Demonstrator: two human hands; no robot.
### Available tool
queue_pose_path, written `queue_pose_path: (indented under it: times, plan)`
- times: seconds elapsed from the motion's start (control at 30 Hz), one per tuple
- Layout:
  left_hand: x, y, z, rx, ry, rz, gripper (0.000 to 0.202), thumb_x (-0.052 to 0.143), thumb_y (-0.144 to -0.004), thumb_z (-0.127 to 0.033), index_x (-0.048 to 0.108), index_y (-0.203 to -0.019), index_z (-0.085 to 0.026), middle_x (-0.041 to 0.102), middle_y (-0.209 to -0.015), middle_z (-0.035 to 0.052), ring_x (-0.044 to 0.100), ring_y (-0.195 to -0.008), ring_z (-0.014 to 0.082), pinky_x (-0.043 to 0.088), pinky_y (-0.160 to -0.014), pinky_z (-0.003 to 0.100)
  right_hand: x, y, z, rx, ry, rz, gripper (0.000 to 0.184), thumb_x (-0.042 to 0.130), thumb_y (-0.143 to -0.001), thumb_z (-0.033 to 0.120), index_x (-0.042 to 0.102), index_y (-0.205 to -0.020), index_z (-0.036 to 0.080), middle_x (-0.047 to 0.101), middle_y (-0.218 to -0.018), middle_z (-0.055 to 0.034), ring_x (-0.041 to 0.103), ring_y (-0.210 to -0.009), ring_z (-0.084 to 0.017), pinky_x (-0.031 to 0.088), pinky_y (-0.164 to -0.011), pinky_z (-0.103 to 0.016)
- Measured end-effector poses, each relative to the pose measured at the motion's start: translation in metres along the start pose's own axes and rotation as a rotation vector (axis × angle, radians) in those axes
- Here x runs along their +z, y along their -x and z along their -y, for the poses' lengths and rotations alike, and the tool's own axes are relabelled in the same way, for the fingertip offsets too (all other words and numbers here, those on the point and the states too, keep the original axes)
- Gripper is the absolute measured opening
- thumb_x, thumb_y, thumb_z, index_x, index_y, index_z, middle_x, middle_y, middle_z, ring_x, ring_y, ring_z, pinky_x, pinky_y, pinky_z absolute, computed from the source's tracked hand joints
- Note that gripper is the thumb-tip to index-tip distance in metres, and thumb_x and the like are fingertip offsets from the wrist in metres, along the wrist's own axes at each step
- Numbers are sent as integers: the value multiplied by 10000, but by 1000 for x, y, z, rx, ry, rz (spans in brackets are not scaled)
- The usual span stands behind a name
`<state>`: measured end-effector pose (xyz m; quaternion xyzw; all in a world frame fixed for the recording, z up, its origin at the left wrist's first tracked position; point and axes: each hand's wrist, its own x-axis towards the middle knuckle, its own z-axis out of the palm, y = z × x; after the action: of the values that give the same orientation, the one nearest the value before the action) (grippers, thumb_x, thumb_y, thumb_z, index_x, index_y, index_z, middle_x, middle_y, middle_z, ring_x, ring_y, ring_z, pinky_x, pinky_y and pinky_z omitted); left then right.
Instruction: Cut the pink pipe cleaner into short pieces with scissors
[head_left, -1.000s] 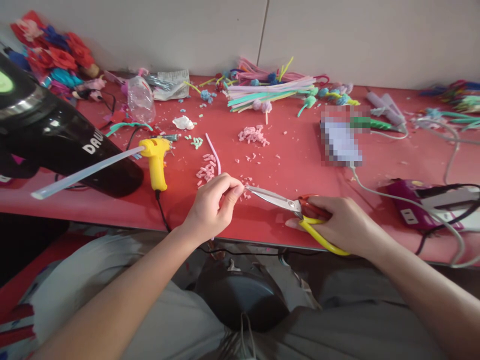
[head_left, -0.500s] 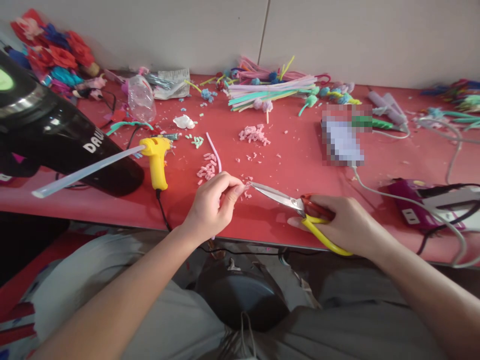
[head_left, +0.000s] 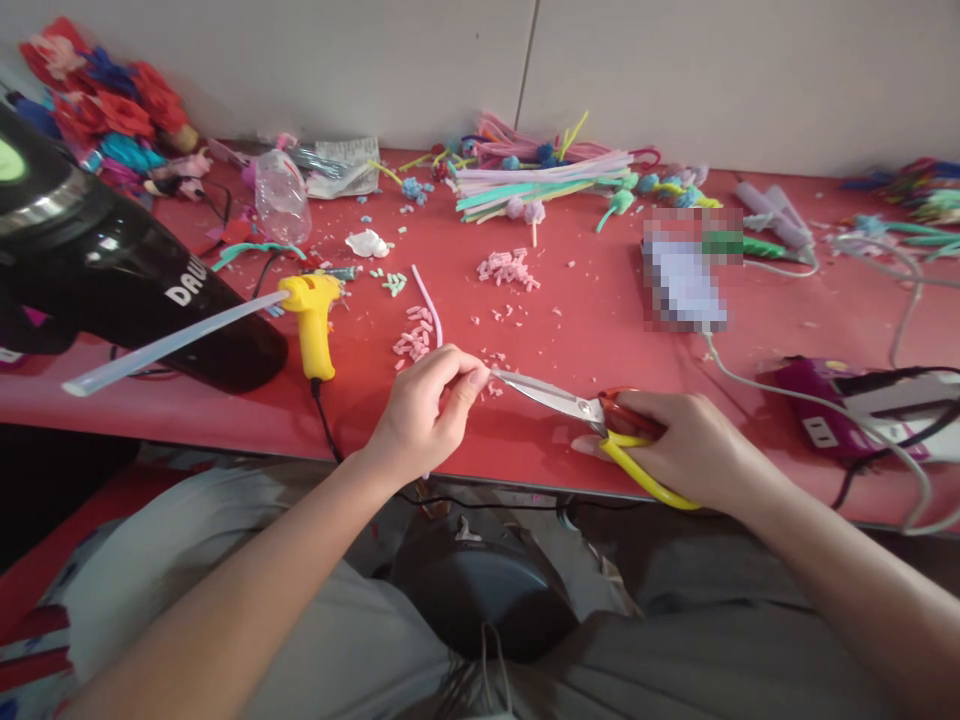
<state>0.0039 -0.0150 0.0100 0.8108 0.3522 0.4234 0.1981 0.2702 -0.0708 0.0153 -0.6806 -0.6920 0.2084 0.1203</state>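
Note:
My left hand point(head_left: 435, 405) is closed, thumb and forefinger pinching a tiny pink pipe cleaner piece that the fingertips mostly hide. In my right hand point(head_left: 686, 445) are scissors point(head_left: 544, 392) with a red and a yellow handle. Their blades look nearly closed, and the tips meet my left fingertips. A lilac pipe cleaner point(head_left: 427, 300) runs beneath my left hand, and its lower end shows below the wrist; whether the hand grips it I cannot tell. Short pink pieces point(head_left: 414, 338) lie just beyond that hand. Farther back are another pink pile point(head_left: 508, 268) and some mint-green bits point(head_left: 393, 284).
A yellow glue gun point(head_left: 315, 335) and a large black tumbler point(head_left: 172, 270) stand at left. Bundled pipe cleaners point(head_left: 544, 185) lie by the wall. On the right are a blurred-out device point(head_left: 686, 285) with a white cable and a purple power strip point(head_left: 817, 410). The red table's edge is close.
The scissors and my right hand have shifted slightly left, bringing the blade tips against my left fingertips. The blades look a little more closed. My left hand stays in place.

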Motion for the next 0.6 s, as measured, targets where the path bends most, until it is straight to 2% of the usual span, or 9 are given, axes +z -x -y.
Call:
queue_pose_path:
  times: [0.6]
  plan:
    - [-1, 0, 0, -3, 14, 12, 160, 492, -962, -169, 549, -813, -173, 565, -713, 5, 527, -671, 106, 440, -653, 246, 0, 1, -1, 21, -28, 15, 591, 703, -698, 651, 295, -632, 229, 215, -642, 51, 191, -620, -128, 238, -486, -251]
